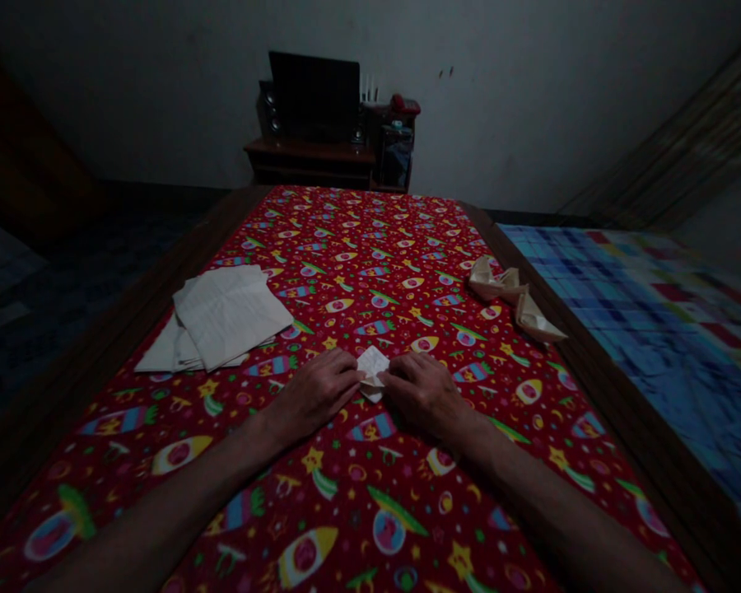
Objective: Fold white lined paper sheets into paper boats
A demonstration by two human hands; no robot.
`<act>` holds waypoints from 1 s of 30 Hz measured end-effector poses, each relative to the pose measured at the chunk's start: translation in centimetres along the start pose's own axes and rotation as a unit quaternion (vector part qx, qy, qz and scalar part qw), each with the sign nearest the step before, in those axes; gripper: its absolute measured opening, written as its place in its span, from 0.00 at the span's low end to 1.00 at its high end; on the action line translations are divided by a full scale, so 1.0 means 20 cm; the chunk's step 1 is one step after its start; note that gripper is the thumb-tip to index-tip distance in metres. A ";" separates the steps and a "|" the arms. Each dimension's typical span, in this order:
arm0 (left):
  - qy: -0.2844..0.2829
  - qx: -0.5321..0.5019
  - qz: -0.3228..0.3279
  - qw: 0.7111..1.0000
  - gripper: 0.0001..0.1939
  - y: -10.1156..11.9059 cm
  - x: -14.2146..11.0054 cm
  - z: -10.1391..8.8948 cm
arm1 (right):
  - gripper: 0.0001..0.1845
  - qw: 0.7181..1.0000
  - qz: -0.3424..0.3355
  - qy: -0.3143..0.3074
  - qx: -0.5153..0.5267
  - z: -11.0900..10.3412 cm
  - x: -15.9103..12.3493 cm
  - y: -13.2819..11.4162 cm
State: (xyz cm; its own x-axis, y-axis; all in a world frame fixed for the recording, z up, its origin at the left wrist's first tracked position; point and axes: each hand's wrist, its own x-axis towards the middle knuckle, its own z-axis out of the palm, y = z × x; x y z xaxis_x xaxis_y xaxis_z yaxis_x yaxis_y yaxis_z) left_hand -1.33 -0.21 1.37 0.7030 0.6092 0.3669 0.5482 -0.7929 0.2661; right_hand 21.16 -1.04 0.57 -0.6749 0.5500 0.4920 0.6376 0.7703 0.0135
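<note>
A small folded piece of white paper (374,362) lies on the red patterned cloth, between my two hands. My left hand (328,385) pinches its left side, fingers pressed together. From the right, my right hand (426,387) grips the opposite side, with its fingers curled. The fingertips hide both side corners of the paper. Over to the left rests a stack of loose white paper sheets (235,317), its edges uneven. At the right sit folded paper boats (537,319), standing near the table's edge.
The red cloth (370,239) with rockets and stars covers the long wooden table (623,428). Beyond its far end stands a desk with a dark monitor (314,95) and a red telephone (406,105). A bed with a blue checked sheet (593,296) is on the right.
</note>
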 end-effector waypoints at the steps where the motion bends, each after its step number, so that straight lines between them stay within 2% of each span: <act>1: 0.001 -0.007 -0.004 1.000 0.10 0.00 0.00 0.00 | 0.08 1.000 0.006 0.002 0.007 0.00 0.00 0.00; 8: 0.016 -0.082 -0.048 0.995 0.07 -0.03 0.00 0.01 | 0.09 0.998 0.044 0.024 0.041 0.02 0.00 0.01; 11: 0.009 -0.096 -0.029 0.995 0.10 -0.03 0.00 0.01 | 0.09 0.998 0.044 0.030 0.032 0.02 0.00 0.01; 15: -0.009 -0.060 0.001 0.998 0.11 -0.02 0.00 0.02 | 0.08 0.997 0.038 0.033 0.051 0.01 0.01 0.01; 22: -0.034 -0.039 0.011 0.999 0.12 -0.02 0.02 0.01 | 0.10 0.998 0.018 0.037 0.047 0.02 0.00 0.01; 25: -0.016 -0.069 0.000 0.997 0.10 -0.02 0.01 0.01 | 0.10 0.998 0.016 0.027 0.056 0.03 0.00 0.02; 30: 0.018 -0.104 -0.056 0.993 0.08 -0.02 0.00 0.01 | 0.07 0.995 0.044 0.023 0.088 0.04 -0.01 0.01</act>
State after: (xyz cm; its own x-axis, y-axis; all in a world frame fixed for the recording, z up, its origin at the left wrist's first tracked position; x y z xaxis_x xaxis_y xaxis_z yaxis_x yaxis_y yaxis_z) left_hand -1.46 0.02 1.03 0.6239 0.6958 0.3558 0.5145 -0.7084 0.4832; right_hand 21.18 -0.67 -0.13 -0.5991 0.6052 0.5241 0.6155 0.7668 -0.1819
